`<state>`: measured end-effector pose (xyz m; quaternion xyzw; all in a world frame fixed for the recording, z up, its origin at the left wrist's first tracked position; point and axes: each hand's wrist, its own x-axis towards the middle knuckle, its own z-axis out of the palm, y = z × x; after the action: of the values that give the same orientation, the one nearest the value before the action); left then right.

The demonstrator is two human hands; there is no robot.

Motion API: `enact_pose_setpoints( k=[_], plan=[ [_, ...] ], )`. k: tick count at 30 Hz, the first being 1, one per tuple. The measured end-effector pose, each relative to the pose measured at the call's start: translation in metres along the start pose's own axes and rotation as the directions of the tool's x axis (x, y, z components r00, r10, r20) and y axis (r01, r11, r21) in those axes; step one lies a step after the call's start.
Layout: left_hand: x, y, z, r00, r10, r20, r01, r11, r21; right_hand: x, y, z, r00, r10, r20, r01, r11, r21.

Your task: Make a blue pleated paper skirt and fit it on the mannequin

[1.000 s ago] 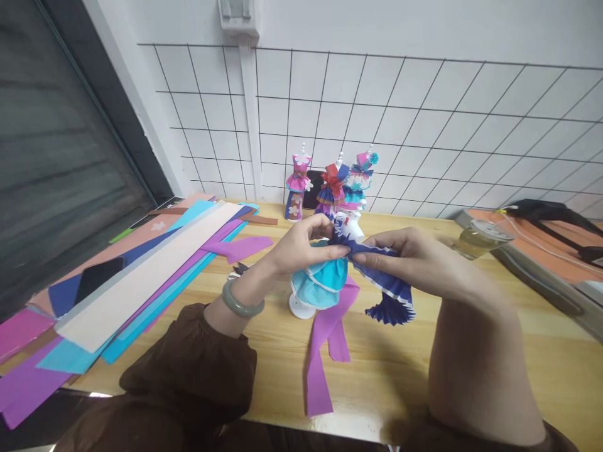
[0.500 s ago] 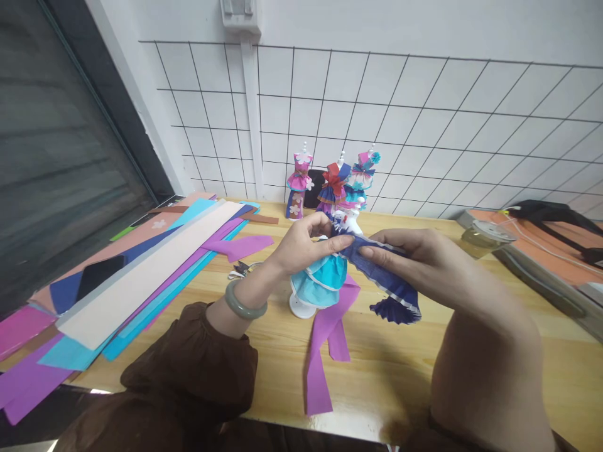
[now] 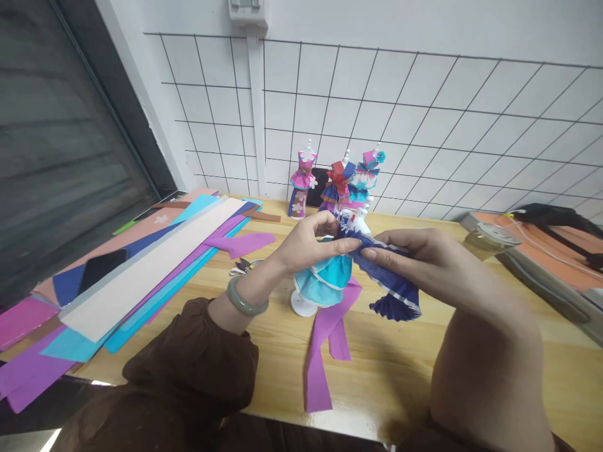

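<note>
The left hand (image 3: 306,248) pinches the gathered end of a dark blue strip (image 3: 384,273) between thumb and fingers, up against the waist area of a small white dress form (image 3: 357,221); the fingers hide whether the two touch. The right hand (image 3: 414,251) grips the same strip farther along, thumb on top, and the pleated, white-edged tail hangs below it over the tabletop (image 3: 277,376). A pale green bracelet (image 3: 247,300) circles the left wrist, below which is a brown sleeve (image 3: 198,364).

The form wears a tiered aqua skirt (image 3: 320,285) with white edging and stands on a round white base (image 3: 304,304). A folded purple strip (image 3: 319,364) lies just beside it, toward the person. Small dark-bladed snips (image 3: 245,267) lie near the left wrist.

Farther left is a pile of long coloured sheets, a cream sheet (image 3: 155,267) uppermost and a black phone (image 3: 101,270) beside it. Behind the form stand three dressed figures: one pink (image 3: 304,179), one red and blue (image 3: 338,182), one multicoloured (image 3: 367,169). At the right, a clear container (image 3: 490,240) stands beside an orange surface (image 3: 541,251) carrying a black strap (image 3: 556,216). A tiled wall (image 3: 424,125) rises behind.
</note>
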<state>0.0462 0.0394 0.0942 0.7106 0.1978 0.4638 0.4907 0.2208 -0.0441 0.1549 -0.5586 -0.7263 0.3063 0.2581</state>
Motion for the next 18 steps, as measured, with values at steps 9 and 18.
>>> enact_pose_setpoints(
  k=[9, 18],
  plan=[
    [-0.0008, -0.0012, 0.0024, 0.999, 0.007, -0.034, -0.006, 0.999, 0.037, -0.0054, -0.0039, -0.0020, 0.995, -0.060, -0.077, 0.049, 0.990, -0.135],
    [-0.0028, 0.0010, 0.0059, 0.996, 0.071, -0.049, -0.067, 0.994, 0.083, -0.0019, -0.0040, 0.0014, 0.989, -0.043, -0.143, 0.036, 0.998, -0.049]
  ],
)
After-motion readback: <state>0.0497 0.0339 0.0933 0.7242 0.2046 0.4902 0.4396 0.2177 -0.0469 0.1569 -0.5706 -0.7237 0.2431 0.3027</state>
